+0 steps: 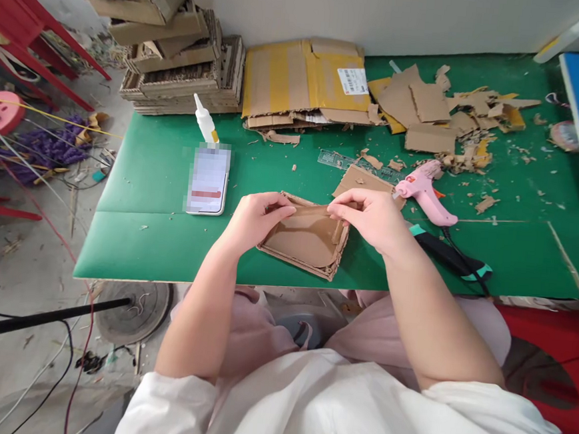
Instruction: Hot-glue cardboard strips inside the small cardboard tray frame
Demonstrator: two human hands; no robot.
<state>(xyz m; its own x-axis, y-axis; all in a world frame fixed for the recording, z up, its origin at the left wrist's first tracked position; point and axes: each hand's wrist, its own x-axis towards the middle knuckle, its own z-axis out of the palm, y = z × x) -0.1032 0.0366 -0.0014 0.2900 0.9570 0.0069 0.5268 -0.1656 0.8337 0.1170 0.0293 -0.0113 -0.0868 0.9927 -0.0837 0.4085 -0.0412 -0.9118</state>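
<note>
A shallow cardboard tray with layered corrugated walls lies near the table's front edge. Across its far side runs a thin cardboard strip, pinched at each end. My left hand grips the strip's left end between thumb and fingers, beside the tray's left wall. At the other end, my right hand has thumb and fingertips closed on it, above the far right corner. Whether the strip touches the tray wall is hard to tell. A loose cardboard piece and a pink glue gun lie beyond my right hand.
On the green table are a phone, a white glue bottle, a clear ruler and a black-and-teal cutter. Stacked cardboard trays, a taped carton and cardboard scraps line the back.
</note>
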